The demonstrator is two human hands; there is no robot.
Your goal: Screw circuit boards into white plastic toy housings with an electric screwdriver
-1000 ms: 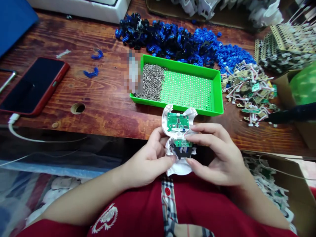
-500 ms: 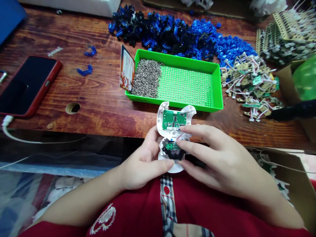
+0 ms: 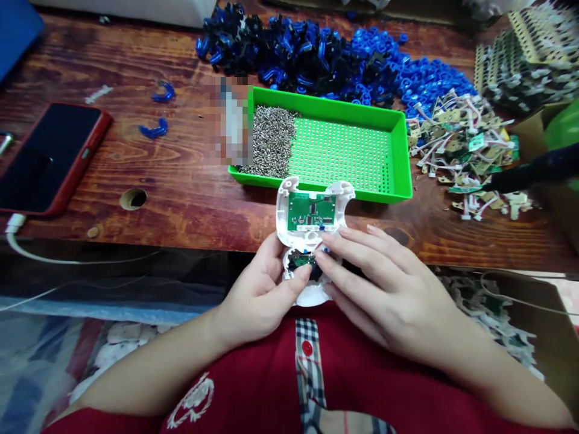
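My left hand [image 3: 260,295] grips a white plastic housing [image 3: 312,208] from the left, thumb pressed on its lower part. The housing carries a green circuit board [image 3: 311,212] in its upper half and a small black part [image 3: 304,263] with a second board lower down. My right hand [image 3: 389,283] lies over the lower half, fingertips pressing on the black part. Both hands are held just in front of the wooden table's [image 3: 181,181] near edge, above my red shirt.
A green tray [image 3: 398,163] holding a heap of small screws [image 3: 269,141] sits just behind the housing. Blue and black plastic parts [image 3: 325,60] are piled behind it, wired small boards [image 3: 461,144] to the right. A red phone [image 3: 49,157] lies at left. A black tool [image 3: 534,172] lies at right.
The housing has shifted slightly left and up. My right fingers have slid further left over the black part, and my left thumb has moved up onto it.
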